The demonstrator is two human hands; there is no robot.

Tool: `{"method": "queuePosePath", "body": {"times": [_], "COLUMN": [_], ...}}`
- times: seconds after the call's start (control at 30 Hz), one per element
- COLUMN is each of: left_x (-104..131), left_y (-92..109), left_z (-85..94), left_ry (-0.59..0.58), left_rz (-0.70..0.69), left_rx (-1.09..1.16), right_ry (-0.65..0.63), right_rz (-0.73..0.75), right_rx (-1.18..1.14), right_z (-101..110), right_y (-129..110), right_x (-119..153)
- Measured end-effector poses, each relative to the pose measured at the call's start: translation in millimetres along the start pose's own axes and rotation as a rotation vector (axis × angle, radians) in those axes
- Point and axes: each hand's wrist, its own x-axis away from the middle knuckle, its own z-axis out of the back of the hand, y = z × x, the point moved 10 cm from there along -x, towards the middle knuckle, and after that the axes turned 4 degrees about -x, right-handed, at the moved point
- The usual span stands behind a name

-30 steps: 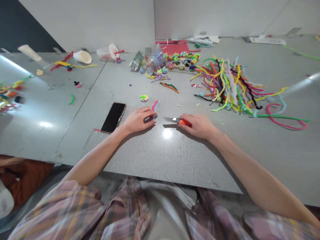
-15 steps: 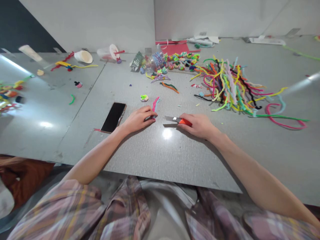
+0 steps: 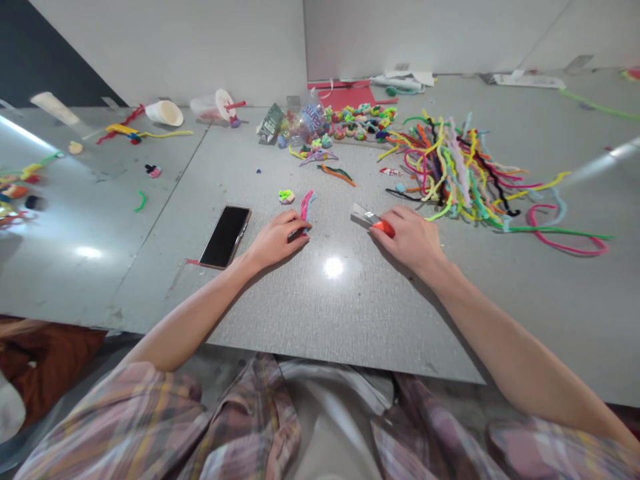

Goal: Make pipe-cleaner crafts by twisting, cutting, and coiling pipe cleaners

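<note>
My left hand (image 3: 280, 239) rests on the grey table (image 3: 300, 300), its fingers closed on pink and light blue pipe cleaners (image 3: 307, 203) that stick up past the fingertips. Something dark shows under those fingers; I cannot make out what. To the right, my right hand (image 3: 413, 237) grips a utility knife (image 3: 384, 227) by its orange handle, the metal blade pointing up and left. A gap of bare table separates blade and pipe cleaners. Just beyond my left hand lies a small green and pale fuzzy piece (image 3: 287, 196).
A phone (image 3: 225, 237) lies left of my left hand. At the right is a big tangle of coloured pipe cleaners (image 3: 460, 167). Behind are a clear plastic bottle (image 3: 307, 123), a row of pompoms (image 3: 360, 120) and a tipped paper cup (image 3: 165, 113). Another person's brown clothing (image 3: 60, 360) shows lower left.
My right hand has moved right and slightly away from me with the knife, its blade now angled more upward. The left hand keeps its hold in nearly the same spot.
</note>
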Motion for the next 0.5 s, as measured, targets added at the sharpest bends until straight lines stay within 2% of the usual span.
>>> {"method": "queuePosePath", "body": {"times": [0.13, 0.37, 0.5], "left_x": [0, 0, 1], "left_y": [0, 2, 2], "left_z": [-0.4, 0.3, 0.8], "left_ry": [-0.005, -0.002, -0.003], "left_rz": [0.005, -0.011, -0.008], "left_rx": [0.008, 0.003, 0.008], "right_ry": [0.102, 0.267, 0.253], "right_rz": [-0.077, -0.534, -0.632], "right_rx": [-0.005, 0.127, 0.169], "right_z": [16, 63, 65], "right_y": [23, 119, 150], "right_x": [-1, 14, 20]}}
